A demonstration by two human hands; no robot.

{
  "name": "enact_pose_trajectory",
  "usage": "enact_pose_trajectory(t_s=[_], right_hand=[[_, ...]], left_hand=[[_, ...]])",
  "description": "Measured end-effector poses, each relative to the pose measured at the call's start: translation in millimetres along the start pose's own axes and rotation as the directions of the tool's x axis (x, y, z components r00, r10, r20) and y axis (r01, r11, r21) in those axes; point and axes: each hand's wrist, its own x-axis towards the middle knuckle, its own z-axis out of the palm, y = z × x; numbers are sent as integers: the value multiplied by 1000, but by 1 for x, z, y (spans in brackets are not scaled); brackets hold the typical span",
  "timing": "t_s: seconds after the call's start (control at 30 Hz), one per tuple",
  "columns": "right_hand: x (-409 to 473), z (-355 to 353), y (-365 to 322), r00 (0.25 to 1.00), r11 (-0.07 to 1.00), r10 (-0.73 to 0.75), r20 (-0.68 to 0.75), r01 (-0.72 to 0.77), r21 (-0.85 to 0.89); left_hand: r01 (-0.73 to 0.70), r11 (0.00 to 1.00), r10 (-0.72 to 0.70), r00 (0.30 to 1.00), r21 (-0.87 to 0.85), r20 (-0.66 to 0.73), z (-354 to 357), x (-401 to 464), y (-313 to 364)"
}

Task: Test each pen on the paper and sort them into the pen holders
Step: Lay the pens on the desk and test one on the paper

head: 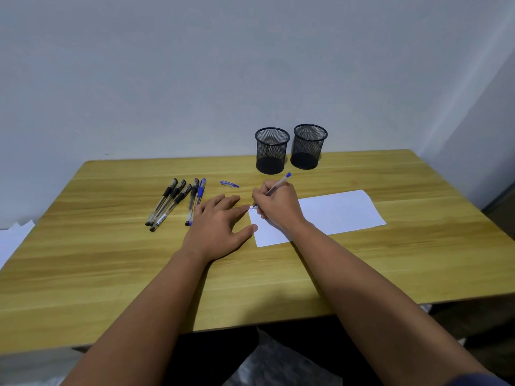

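Your right hand (pixel 278 207) grips a blue pen (pixel 276 186), tip on the paper (pixel 334 213) at frame centre. Your left hand (pixel 220 221) lies flat, fingers released, on the bench (pixel 111 260).

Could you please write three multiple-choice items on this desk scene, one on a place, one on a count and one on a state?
1. Where does the loose blue cap lie?
A. inside a holder
B. on the table between the pen group and the holders
C. on the paper

2. How many pens lie in the group to the left hand's side?
A. two
B. five
C. eight

3. What is the right hand doing?
A. resting flat
B. holding a cap
C. holding the blue pen with its tip at the paper

Answers: 1 B, the cap sits on bare wood; 2 B, four black and one blue; 3 C, its fingers grip the pen while the left hand lies flat. Both mesh holders look empty.
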Motion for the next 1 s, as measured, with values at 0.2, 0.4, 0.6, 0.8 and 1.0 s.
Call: enact_pose_trajectory(t_s=[0.2,0.4,0.6,0.8,1.0], right_hand=[[2,-1,1,999,1000,-9,-40,10,4],[1,-1,1,999,999,-27,-45,26,-29],[1,-1,2,998,997,-45,-51,41,-68],[1,0,1,997,994,-58,-56,53,-98],[-1,-3,-5,988,991,-84,-130,69,-117]], left_hand=[[6,1000,-6,1000,-7,13,-1,0,1],[5,1000,-5,1000,-14,13,-1,0,1],[3,1000,-3,1000,-11,10,0,-1,0],[5,1000,-5,1000,-7,13,-2,-1,1],[6,1000,-6,1000,-1,18,-2,0,0]])
